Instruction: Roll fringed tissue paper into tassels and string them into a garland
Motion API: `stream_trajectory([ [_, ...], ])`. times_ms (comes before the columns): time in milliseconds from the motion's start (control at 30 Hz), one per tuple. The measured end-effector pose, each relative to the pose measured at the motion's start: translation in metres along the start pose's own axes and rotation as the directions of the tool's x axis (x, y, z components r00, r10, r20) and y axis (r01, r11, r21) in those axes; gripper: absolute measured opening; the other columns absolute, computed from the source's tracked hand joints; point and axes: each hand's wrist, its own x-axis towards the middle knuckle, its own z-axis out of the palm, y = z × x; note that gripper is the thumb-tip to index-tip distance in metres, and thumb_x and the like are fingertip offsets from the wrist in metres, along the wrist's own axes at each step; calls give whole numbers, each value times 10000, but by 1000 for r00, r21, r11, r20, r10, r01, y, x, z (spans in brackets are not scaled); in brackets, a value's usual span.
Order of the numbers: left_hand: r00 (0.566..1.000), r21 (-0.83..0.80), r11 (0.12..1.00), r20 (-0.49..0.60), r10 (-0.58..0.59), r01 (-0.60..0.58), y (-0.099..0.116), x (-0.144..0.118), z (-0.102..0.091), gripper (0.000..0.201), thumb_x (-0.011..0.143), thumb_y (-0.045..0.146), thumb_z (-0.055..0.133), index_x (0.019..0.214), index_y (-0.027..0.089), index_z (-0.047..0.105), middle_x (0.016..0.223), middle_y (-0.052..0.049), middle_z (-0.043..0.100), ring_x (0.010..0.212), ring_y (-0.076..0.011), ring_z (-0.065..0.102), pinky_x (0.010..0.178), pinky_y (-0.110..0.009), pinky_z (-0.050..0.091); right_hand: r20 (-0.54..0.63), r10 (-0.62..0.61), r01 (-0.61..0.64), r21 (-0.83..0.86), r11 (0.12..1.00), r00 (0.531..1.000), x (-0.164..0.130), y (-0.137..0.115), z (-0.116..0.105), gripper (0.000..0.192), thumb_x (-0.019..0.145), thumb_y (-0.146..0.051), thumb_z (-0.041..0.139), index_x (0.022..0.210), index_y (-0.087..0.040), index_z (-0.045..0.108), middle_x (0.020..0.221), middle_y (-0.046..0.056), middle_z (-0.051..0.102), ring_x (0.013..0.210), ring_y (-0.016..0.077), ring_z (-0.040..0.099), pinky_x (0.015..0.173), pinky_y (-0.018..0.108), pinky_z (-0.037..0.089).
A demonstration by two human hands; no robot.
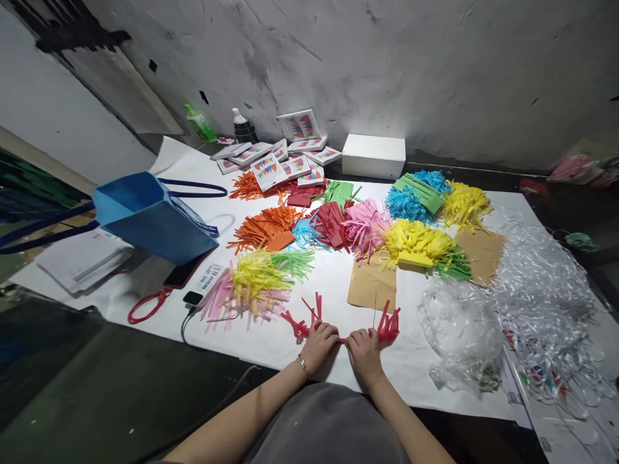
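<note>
Between my two hands is a red paper tassel (388, 327), its fringed ends spreading out on both sides. My left hand (319, 345) is closed on its left half and wears a bracelet (304, 366) at the wrist. Closed on the right half is my right hand (363, 351), its thumb side near the middle of the tassel. A short twisted red middle part shows between the hands. Just beyond lies a brown paper sheet (370, 287). To the left, yellow fringed paper (258, 277) rests on pink fringed paper (215, 303).
Fringed paper bundles, orange (265, 229) and yellow (418, 241) among them, cross the table. Left stands a blue bag (149, 216); a power bank (206, 283) lies near it. Boxed packs (268, 171) and a white box (373, 156) sit behind. Clear plastic (459, 322) and silvery strips (541, 303) fill the right.
</note>
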Motion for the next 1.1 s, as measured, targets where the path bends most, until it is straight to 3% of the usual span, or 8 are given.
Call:
stream_trajectory([
  [200, 995, -17, 996, -34, -93, 92, -1, 0, 6, 125, 880, 227, 549, 808, 201, 647, 898, -19, 652, 883, -178, 529, 890, -378, 317, -5, -4, 4, 0, 1000, 1000, 3, -5, 5, 93, 900, -214, 542, 856, -236, 621, 856, 13, 628, 843, 177, 505, 937, 383, 268],
  [367, 994, -23, 994, -23, -111, 110, -1, -3, -1, 140, 866, 273, 569, 780, 212, 661, 887, -25, 649, 873, -192, 526, 882, -404, 310, -28, 27, -27, 1, 1000, 999, -15, 11, -4, 96, 888, -210, 550, 852, -239, 633, 886, 9, 640, 874, 184, 508, 962, 397, 259],
  [500, 992, 7, 992, -1, -126, 126, 7, -1, -8, 178, 893, 274, 517, 803, 226, 662, 906, -23, 648, 889, -196, 518, 900, -423, 298, -49, 102, -102, 15, 995, 994, -22, 16, -9, 106, 880, -197, 547, 870, -249, 639, 906, 6, 640, 901, 194, 502, 984, 417, 245],
  [700, 955, 159, 943, 3, -297, 293, 23, 14, -13, 136, 836, 209, 543, 758, 181, 651, 912, -80, 610, 905, -247, 511, 869, -480, 317, -59, 259, -260, -17, 965, 964, -6, 0, -13, 121, 857, -172, 528, 761, -207, 592, 816, 55, 593, 866, 238, 483, 937, 477, 258],
  [800, 978, 169, 966, 36, -207, 198, 18, 12, -11, 124, 856, 181, 536, 804, 203, 646, 935, -59, 612, 936, -236, 509, 924, -505, 284, -58, 286, -288, -27, 957, 956, -2, -3, -14, 124, 865, -154, 509, 788, -204, 593, 825, 61, 589, 857, 239, 489, 927, 485, 265],
  [933, 993, 181, 981, 104, 54, -73, 7, 2, -5, 128, 895, 191, 521, 892, 244, 637, 944, -26, 620, 1025, -220, 482, 1019, -519, 190, -9, 152, -152, 13, 988, 988, -7, -1, -14, 161, 867, -114, 509, 870, -238, 612, 889, 28, 614, 901, 205, 511, 997, 454, 232],
  [1000, 989, 171, 981, 128, 69, -90, 6, 3, -3, 150, 907, 192, 497, 909, 240, 640, 933, -32, 623, 1020, -218, 486, 1031, -512, 182, 0, 99, -99, 30, 995, 995, -9, 0, -12, 150, 872, -133, 524, 904, -246, 617, 905, 21, 623, 923, 193, 516, 1032, 443, 205],
  [1100, 978, 57, 998, 201, -52, 41, 9, 14, -5, 184, 903, 179, 480, 879, 209, 660, 931, -51, 635, 984, -216, 513, 1012, -483, 225, -23, 40, -39, 33, 999, 999, -9, 0, -7, 95, 888, -205, 542, 938, -233, 618, 900, 26, 626, 930, 194, 517, 1052, 461, 174],
])
